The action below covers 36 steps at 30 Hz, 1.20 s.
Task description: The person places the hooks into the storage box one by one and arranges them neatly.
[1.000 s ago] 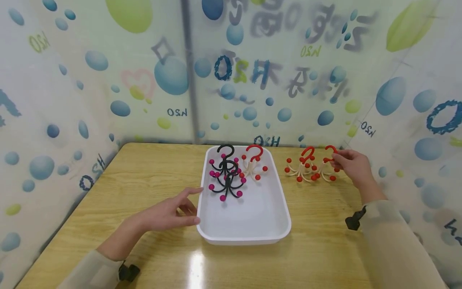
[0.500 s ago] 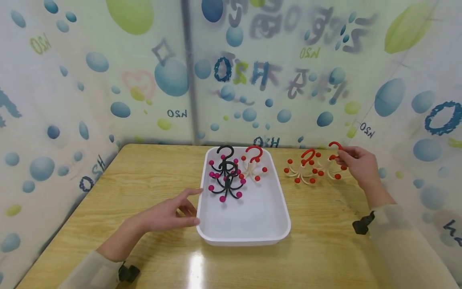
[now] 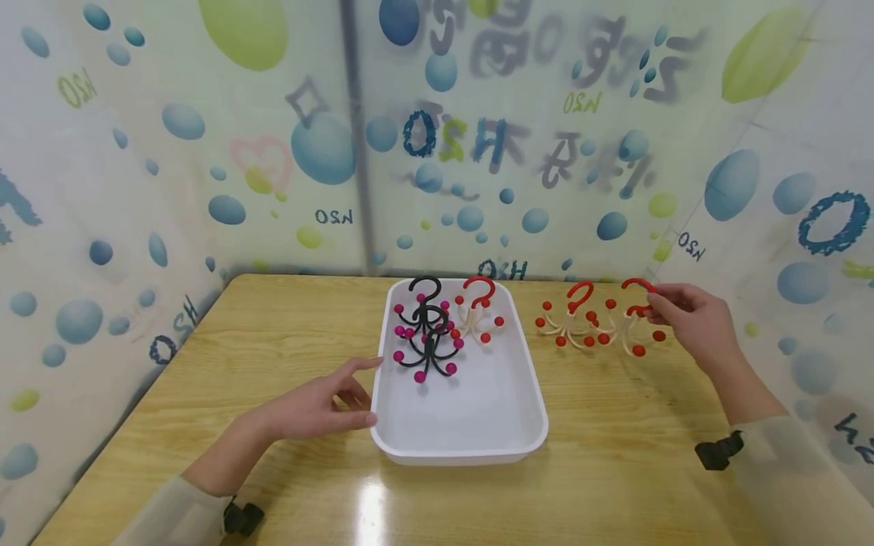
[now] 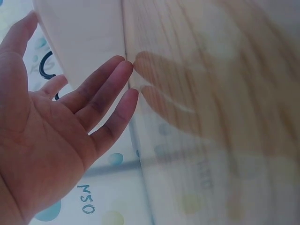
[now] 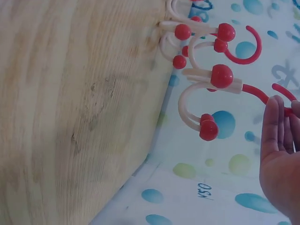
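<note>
In the head view my right hand (image 3: 703,330) pinches the red hook of a cream multi-arm hanger (image 3: 638,350) with red ball tips, right of the tray. The right wrist view shows this hanger (image 5: 232,86) seemingly just off the tabletop, its hook at my fingertips. A matching cream hanger (image 3: 564,327) stands close by on its left. My left hand (image 3: 310,409) touches the left rim of a white tray (image 3: 478,413) with its fingertips. From the left wrist view, the left hand's (image 4: 51,131) fingers are spread and fairly straight, beside the tray wall.
Inside the tray, toward the back, are two black hangers (image 3: 429,350) with magenta ball tips and one cream hanger (image 3: 473,322) with a red hook. The wooden table (image 3: 293,326) meets patterned curtain-like walls (image 3: 273,189) at the back and sides.
My right hand has moved right and toward me with the cream hanger, drawing it away from the matching one. The left hand and tray have stayed in place.
</note>
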Each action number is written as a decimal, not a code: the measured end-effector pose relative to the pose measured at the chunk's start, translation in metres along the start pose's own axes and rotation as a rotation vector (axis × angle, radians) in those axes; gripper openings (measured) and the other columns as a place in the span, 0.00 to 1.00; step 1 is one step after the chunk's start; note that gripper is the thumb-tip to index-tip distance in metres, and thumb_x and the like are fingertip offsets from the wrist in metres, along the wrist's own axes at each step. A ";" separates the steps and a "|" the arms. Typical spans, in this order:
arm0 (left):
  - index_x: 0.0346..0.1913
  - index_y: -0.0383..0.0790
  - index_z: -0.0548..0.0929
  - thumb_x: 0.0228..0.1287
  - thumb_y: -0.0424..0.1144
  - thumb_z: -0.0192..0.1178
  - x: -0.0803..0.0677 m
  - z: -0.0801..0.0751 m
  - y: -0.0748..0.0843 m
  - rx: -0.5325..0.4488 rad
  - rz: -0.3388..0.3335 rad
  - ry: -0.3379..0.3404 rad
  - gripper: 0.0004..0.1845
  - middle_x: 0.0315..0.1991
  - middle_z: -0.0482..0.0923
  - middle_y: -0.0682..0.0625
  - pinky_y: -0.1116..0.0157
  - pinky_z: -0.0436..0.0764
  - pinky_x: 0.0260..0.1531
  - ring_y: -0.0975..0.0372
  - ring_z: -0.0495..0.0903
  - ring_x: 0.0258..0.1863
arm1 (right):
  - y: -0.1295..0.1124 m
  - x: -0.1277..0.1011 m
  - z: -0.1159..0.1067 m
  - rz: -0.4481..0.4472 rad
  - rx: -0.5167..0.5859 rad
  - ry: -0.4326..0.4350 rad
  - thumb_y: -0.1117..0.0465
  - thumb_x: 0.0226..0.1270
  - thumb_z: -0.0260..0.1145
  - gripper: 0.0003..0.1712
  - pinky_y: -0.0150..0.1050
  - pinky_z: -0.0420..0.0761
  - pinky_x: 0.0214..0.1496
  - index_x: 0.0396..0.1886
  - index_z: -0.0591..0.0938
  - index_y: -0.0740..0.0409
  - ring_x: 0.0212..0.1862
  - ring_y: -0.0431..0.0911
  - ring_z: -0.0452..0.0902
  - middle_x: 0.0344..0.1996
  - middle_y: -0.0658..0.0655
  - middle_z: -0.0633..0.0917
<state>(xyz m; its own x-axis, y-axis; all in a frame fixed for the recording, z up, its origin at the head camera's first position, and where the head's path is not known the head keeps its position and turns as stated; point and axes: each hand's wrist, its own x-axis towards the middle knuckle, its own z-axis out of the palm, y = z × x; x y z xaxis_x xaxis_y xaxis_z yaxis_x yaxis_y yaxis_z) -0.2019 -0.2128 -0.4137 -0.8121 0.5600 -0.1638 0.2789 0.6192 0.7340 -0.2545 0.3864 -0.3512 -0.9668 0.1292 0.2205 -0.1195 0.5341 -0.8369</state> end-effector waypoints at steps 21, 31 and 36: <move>0.88 0.50 0.55 0.76 0.58 0.69 0.001 -0.002 -0.003 -0.005 0.005 -0.002 0.48 0.54 0.88 0.52 0.52 0.85 0.59 0.59 0.85 0.56 | -0.071 -0.050 0.046 -0.189 0.033 -0.170 0.57 0.83 0.69 0.15 0.29 0.89 0.44 0.61 0.86 0.59 0.39 0.37 0.91 0.40 0.40 0.91; 0.88 0.50 0.56 0.76 0.57 0.70 0.001 -0.001 -0.001 0.006 0.006 0.004 0.48 0.53 0.89 0.52 0.52 0.86 0.58 0.59 0.85 0.55 | -0.109 -0.046 0.090 -0.231 0.041 -0.276 0.57 0.82 0.70 0.14 0.34 0.88 0.38 0.60 0.87 0.58 0.42 0.50 0.91 0.41 0.56 0.92; 0.88 0.51 0.56 0.75 0.58 0.70 0.001 0.000 0.001 0.001 -0.007 0.001 0.49 0.54 0.89 0.52 0.55 0.86 0.58 0.59 0.85 0.55 | -0.113 -0.036 0.115 -0.216 0.036 -0.319 0.56 0.82 0.71 0.15 0.34 0.88 0.39 0.60 0.86 0.57 0.44 0.56 0.91 0.42 0.62 0.93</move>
<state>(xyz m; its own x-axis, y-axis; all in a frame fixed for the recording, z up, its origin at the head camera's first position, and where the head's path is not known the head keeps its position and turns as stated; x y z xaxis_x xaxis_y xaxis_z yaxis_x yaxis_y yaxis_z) -0.2024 -0.2122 -0.4131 -0.8145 0.5551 -0.1686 0.2737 0.6239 0.7320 -0.2318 0.2251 -0.3219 -0.9396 -0.2521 0.2315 -0.3303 0.4904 -0.8065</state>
